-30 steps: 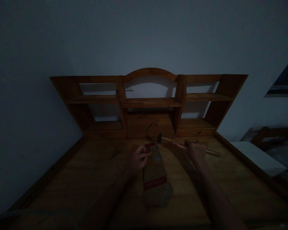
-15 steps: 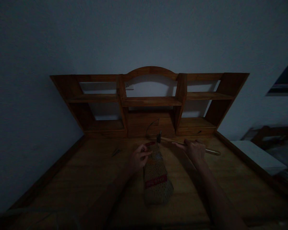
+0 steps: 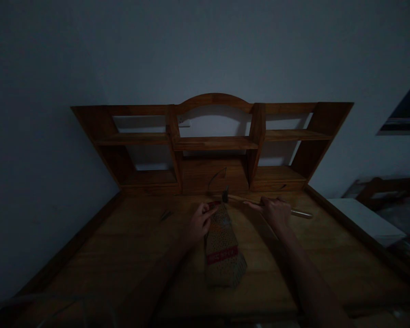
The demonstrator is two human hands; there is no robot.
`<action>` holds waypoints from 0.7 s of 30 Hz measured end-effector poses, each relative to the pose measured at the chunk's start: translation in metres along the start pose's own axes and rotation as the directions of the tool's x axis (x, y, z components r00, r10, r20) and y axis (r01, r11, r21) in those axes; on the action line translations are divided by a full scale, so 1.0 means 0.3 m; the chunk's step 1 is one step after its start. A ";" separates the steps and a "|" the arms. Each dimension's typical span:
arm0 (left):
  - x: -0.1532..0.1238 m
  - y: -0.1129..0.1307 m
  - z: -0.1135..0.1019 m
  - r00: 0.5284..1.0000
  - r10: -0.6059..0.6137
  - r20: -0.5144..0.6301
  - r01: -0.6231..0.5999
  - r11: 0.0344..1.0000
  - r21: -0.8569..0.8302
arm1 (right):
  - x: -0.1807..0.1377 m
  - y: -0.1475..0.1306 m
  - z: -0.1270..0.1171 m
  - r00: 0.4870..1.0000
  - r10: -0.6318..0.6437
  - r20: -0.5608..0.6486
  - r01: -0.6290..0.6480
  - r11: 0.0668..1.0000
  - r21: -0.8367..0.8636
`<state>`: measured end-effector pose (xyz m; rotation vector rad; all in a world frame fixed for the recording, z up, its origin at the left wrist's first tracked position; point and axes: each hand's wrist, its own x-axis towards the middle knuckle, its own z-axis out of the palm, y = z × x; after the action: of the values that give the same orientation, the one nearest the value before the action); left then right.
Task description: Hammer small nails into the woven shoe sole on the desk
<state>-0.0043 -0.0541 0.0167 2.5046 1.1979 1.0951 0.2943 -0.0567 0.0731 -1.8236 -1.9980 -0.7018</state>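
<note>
Your right hand [image 3: 276, 212] is closed around the hammer [image 3: 237, 198] mid-handle, probably for control, its head beside the patterned bundle [image 3: 222, 239] on the desk [image 3: 130, 255], which your left hand [image 3: 198, 224] perhaps steadies, though I cannot tell if it pinches anything

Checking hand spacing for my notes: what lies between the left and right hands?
Between the left hand and right hand, the head view shows the far part of a red-banded patterned piece, the hammer head and wooden tabletop.
</note>
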 end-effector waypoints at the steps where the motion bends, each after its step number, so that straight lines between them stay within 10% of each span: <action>1: 0.000 -0.001 0.000 1.000 -0.002 0.004 0.002 1.000 0.003 | 0.001 0.000 0.000 1.000 -0.007 -0.001 0.007 1.000 0.004; 21: -0.007 -0.012 0.014 0.999 0.009 -0.047 -0.008 1.000 0.020 | 0.004 -0.007 -0.021 0.999 -0.008 0.040 0.008 1.000 0.015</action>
<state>-0.0045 -0.0525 0.0111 2.5147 1.2167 1.1556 0.2918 -0.0596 0.0787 -1.8364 -2.0319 -0.6559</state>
